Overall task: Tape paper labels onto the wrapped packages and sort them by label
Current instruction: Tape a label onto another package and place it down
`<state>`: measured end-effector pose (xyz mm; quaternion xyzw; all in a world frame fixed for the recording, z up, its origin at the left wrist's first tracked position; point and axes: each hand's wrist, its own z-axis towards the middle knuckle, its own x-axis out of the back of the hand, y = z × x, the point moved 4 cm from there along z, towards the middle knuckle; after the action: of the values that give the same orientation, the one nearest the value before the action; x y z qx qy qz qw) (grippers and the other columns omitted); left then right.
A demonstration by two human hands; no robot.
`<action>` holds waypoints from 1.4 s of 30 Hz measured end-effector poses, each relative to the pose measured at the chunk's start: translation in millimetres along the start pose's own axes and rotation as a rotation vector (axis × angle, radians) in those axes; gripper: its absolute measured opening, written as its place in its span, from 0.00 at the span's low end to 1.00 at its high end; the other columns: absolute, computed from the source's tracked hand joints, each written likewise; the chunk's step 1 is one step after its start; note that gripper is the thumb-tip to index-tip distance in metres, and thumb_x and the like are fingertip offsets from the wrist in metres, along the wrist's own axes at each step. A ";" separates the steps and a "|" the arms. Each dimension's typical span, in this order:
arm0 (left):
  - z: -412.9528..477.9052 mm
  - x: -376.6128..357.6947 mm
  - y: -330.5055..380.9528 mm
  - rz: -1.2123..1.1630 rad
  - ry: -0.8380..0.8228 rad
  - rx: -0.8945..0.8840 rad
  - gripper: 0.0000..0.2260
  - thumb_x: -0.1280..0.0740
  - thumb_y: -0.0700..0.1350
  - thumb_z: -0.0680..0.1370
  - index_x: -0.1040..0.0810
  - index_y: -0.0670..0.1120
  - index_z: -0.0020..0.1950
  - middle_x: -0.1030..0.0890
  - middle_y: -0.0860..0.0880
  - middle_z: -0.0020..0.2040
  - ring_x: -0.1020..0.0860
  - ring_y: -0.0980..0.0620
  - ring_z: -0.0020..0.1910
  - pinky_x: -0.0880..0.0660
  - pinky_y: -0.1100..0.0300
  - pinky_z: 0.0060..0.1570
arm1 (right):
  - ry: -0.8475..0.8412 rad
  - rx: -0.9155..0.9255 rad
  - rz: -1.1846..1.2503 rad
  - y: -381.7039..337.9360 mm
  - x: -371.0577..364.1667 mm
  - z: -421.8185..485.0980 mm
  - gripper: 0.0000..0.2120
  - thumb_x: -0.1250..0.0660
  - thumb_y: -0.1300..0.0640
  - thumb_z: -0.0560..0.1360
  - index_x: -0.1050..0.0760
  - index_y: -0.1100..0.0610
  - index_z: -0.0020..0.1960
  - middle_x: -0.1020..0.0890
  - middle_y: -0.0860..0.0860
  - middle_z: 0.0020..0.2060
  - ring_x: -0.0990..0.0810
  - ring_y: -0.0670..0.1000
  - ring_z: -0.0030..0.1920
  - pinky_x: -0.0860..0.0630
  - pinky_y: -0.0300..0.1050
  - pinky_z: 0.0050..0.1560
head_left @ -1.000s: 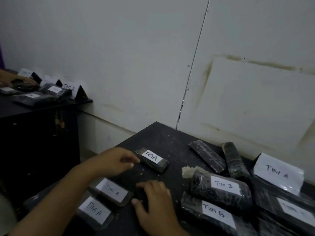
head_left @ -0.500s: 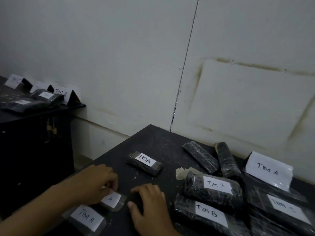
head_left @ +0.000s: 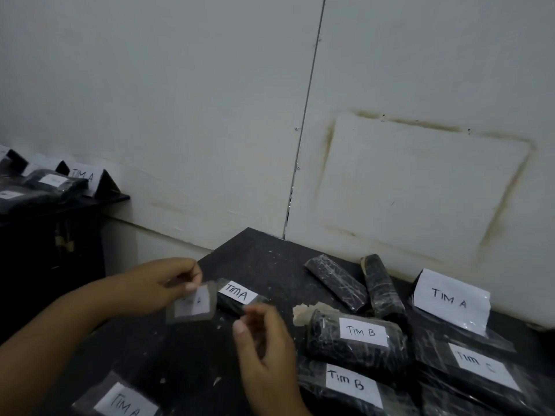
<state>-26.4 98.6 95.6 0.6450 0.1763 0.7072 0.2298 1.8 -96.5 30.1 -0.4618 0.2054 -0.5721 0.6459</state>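
Dim, flat indoor light with grain throughout; the held label (head_left: 192,304) looks motion-blurred, its writing perhaps unreadable.

1. A thin vertical seam (head_left: 306,115) splits the pale, matt wall (head_left: 150,85) and runs down to the table's far corner.
2. Right of the seam, a brownish stain (head_left: 420,125) traces a tilted rectangular outline on the wall.
3. Directly below the seam stands the black table (head_left: 261,253), its top scratched and flecked with pale specks.
4. Far left of the seam, a dark cabinet (head_left: 45,265) stands against the wall.
5. Low and left of the seam, a ledge line (head_left: 156,232) slants along the wall between cabinet and table.
6. The light is dim and greyish.
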 end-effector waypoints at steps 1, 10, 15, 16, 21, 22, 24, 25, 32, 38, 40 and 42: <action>6.5 -2.7 11.8 0.073 -0.008 -0.032 0.08 0.36 0.42 0.79 0.27 0.55 0.43 0.24 0.56 0.44 0.26 0.61 0.46 0.28 0.64 0.52 | 0.040 -0.011 0.036 -5.6 8.9 5.5 0.11 0.34 0.42 0.69 0.27 0.42 0.50 0.21 0.45 0.43 0.22 0.44 0.45 0.26 0.36 0.43; 73.4 -53.8 125.3 0.406 0.065 -0.264 0.02 0.38 0.49 0.78 0.27 0.57 0.50 0.26 0.56 0.54 0.30 0.56 0.55 0.32 0.56 0.56 | -0.106 -0.118 -0.309 -11.8 105.1 52.2 0.07 0.27 0.57 0.68 0.26 0.49 0.40 0.23 0.48 0.32 0.26 0.42 0.32 0.28 0.35 0.33; 121.2 -76.5 148.0 0.147 0.074 -0.266 0.10 0.39 0.46 0.78 0.28 0.57 0.58 0.25 0.56 0.55 0.28 0.56 0.54 0.28 0.55 0.55 | 0.138 -0.195 -0.374 5.3 173.9 61.7 0.09 0.27 0.61 0.68 0.24 0.49 0.37 0.20 0.49 0.32 0.22 0.47 0.34 0.24 0.42 0.35; 133.4 -82.6 146.5 0.106 0.065 -0.228 0.12 0.39 0.45 0.78 0.30 0.57 0.60 0.25 0.56 0.56 0.27 0.55 0.54 0.27 0.56 0.53 | 0.201 -0.207 -0.366 9.6 188.8 62.0 0.10 0.26 0.62 0.68 0.24 0.49 0.37 0.20 0.49 0.32 0.21 0.48 0.34 0.24 0.43 0.35; 201.6 -121.7 127.5 0.202 -0.075 -0.055 0.19 0.37 0.42 0.77 0.33 0.51 0.67 0.28 0.49 0.65 0.27 0.49 0.60 0.27 0.53 0.58 | 0.396 -0.224 -0.255 24.9 248.3 59.6 0.11 0.28 0.66 0.68 0.24 0.51 0.42 0.26 0.47 0.23 0.29 0.45 0.25 0.34 0.43 0.31; 212.6 -128.3 122.6 0.258 -0.101 -0.029 0.21 0.37 0.42 0.76 0.34 0.50 0.69 0.29 0.48 0.66 0.28 0.47 0.62 0.28 0.52 0.59 | 0.418 -0.219 -0.240 25.4 255.5 58.5 0.11 0.28 0.66 0.69 0.24 0.51 0.42 0.25 0.47 0.23 0.28 0.45 0.26 0.34 0.43 0.31; 233.6 -138.1 113.6 0.320 -0.127 0.025 0.22 0.37 0.45 0.78 0.37 0.49 0.71 0.31 0.44 0.68 0.29 0.45 0.64 0.30 0.51 0.61 | 0.454 -0.212 -0.197 26.8 267.7 56.8 0.11 0.29 0.66 0.70 0.24 0.51 0.43 0.23 0.50 0.26 0.25 0.50 0.30 0.31 0.45 0.33; 243.8 -141.2 109.7 0.323 -0.120 0.059 0.23 0.38 0.47 0.78 0.38 0.48 0.73 0.32 0.43 0.69 0.31 0.43 0.66 0.31 0.49 0.63 | 0.463 -0.214 -0.179 28.1 272.9 56.0 0.11 0.29 0.66 0.70 0.24 0.50 0.44 0.21 0.52 0.28 0.24 0.52 0.32 0.29 0.46 0.35; 275.7 -157.5 77.6 0.192 -0.172 0.293 0.49 0.34 0.66 0.71 0.60 0.46 0.78 0.45 0.41 0.78 0.47 0.38 0.76 0.52 0.39 0.73 | 0.457 -0.241 -0.066 30.9 288.3 55.0 0.09 0.29 0.66 0.70 0.23 0.53 0.44 0.21 0.52 0.29 0.23 0.53 0.33 0.28 0.44 0.33; 271.2 -154.7 68.0 0.097 -0.093 0.394 0.57 0.23 0.67 0.54 0.41 0.42 0.74 0.34 0.41 0.72 0.35 0.41 0.70 0.37 0.45 0.69 | 0.450 -0.250 -0.022 35.4 287.9 54.8 0.08 0.29 0.67 0.70 0.22 0.54 0.42 0.21 0.48 0.25 0.23 0.53 0.33 0.29 0.45 0.35; 267.3 -149.3 61.8 -0.133 -0.087 0.373 0.48 0.20 0.61 0.51 0.29 0.42 0.65 0.26 0.43 0.65 0.27 0.44 0.64 0.30 0.49 0.65 | 0.430 -0.255 -0.013 35.5 284.4 54.7 0.08 0.29 0.67 0.70 0.22 0.55 0.42 0.21 0.50 0.27 0.23 0.53 0.34 0.28 0.45 0.35; 261.5 -143.5 59.7 -0.374 -0.049 0.321 0.38 0.18 0.53 0.53 0.23 0.42 0.58 0.20 0.45 0.57 0.23 0.46 0.58 0.27 0.50 0.62 | 0.406 -0.254 -0.012 34.4 280.3 55.5 0.08 0.29 0.67 0.70 0.21 0.55 0.42 0.19 0.50 0.29 0.23 0.53 0.34 0.28 0.44 0.35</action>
<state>236.4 -42.6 36.6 0.6462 0.3972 0.5994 0.2557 137.9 -339.5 102.4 -0.4160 0.3987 -0.6267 0.5246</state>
